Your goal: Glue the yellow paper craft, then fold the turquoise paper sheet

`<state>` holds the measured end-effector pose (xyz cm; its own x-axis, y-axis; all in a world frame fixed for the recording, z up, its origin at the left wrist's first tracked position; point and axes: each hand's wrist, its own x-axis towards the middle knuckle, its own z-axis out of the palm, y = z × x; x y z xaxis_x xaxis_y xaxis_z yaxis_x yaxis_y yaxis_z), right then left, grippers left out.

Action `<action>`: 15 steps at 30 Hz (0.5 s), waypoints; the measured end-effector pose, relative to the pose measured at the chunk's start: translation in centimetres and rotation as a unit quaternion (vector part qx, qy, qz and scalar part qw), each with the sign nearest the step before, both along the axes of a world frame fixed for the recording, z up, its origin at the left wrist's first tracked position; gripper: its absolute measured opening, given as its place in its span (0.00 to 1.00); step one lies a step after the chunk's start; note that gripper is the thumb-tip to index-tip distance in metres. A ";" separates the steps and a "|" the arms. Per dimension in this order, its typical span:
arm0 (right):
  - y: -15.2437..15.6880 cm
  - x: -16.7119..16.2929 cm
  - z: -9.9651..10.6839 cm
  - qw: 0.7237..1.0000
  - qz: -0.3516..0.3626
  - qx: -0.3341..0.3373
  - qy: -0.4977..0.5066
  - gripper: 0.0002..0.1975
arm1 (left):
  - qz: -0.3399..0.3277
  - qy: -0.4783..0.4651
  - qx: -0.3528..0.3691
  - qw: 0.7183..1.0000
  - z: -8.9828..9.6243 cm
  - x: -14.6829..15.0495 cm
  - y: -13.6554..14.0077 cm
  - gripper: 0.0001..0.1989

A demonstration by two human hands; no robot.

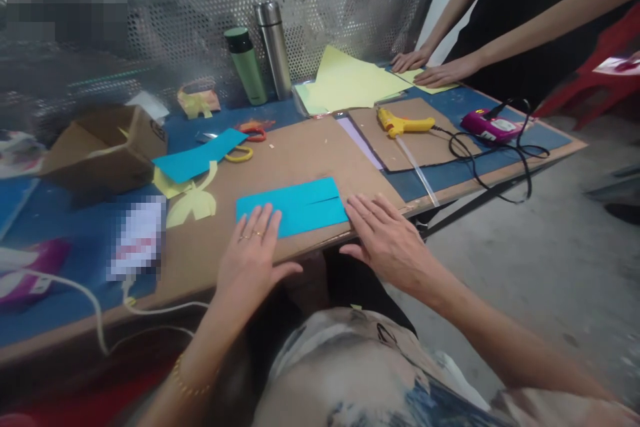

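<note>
A blue paper rectangle [300,208] with a slit at its right side lies on a brown cardboard sheet [300,147] at the table's front edge. My left hand [255,247] rests flat on the paper's left end, fingers stretched out and thumb apart. At the right end, my right hand [383,233] lies with extended fingers, the tips at the paper's edge. Left of the paper are cut yellow paper pieces [193,208] and another blue paper strip [200,157], which partly covers scissors with a yellow and orange handle [240,153].
A yellow glue gun [405,123] lies on smaller cardboard, its black cord running to a purple power box [493,127]. Bottles [247,67], yellow sheets [350,83] and a cardboard box [105,147] stand behind. Another person's hands [445,70] press yellow paper at the far right.
</note>
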<state>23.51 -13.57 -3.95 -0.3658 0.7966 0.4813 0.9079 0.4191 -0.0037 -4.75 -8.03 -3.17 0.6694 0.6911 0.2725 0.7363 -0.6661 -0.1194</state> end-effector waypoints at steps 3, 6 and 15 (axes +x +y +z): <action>1.0 -1.7 0.8 1.000 0.014 0.018 0.013 0.39 | 0.006 -0.002 0.009 1.000 -0.1 0.2 -0.1 0.49; 2.9 -4.7 0.7 0.994 0.112 -0.005 0.016 0.41 | 0.009 0.001 0.021 1.000 -0.2 0.3 -0.1 0.48; 3.0 -2.8 -1.2 0.994 0.112 -0.016 0.008 0.38 | 0.035 -0.013 0.024 0.999 -0.6 -1.7 -1.0 0.47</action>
